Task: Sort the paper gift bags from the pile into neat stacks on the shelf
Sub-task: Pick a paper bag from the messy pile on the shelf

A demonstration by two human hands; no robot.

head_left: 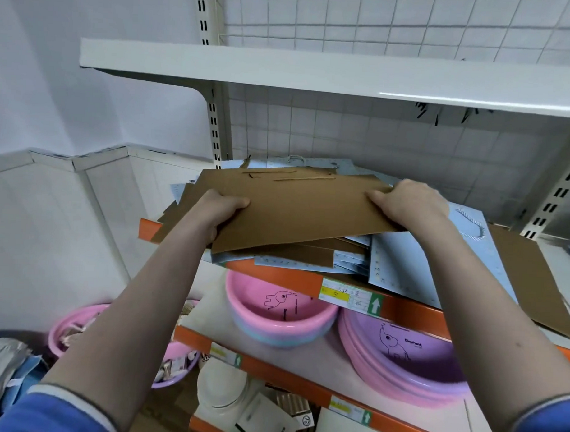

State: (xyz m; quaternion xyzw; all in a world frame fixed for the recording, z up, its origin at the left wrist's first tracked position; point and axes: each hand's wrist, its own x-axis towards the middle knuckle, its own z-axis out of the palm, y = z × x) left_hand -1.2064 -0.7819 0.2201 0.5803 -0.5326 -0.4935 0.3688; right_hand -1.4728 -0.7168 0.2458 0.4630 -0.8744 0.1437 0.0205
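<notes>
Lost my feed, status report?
Both hands, left hand and right hand, grip flat brown paper gift bag. Mixed blue-brown bag pile beneath, unsorted.

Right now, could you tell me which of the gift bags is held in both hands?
The flat brown kraft bag on top of the pile: left hand and right hand grip its ends, while the light blue bags lie beneath.

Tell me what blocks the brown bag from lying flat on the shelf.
Both hands, left and right, grip the brown bag. Directly beneath it sits the jumbled pile of blue and brown bags, so it cannot reach the bare shelf.
</notes>
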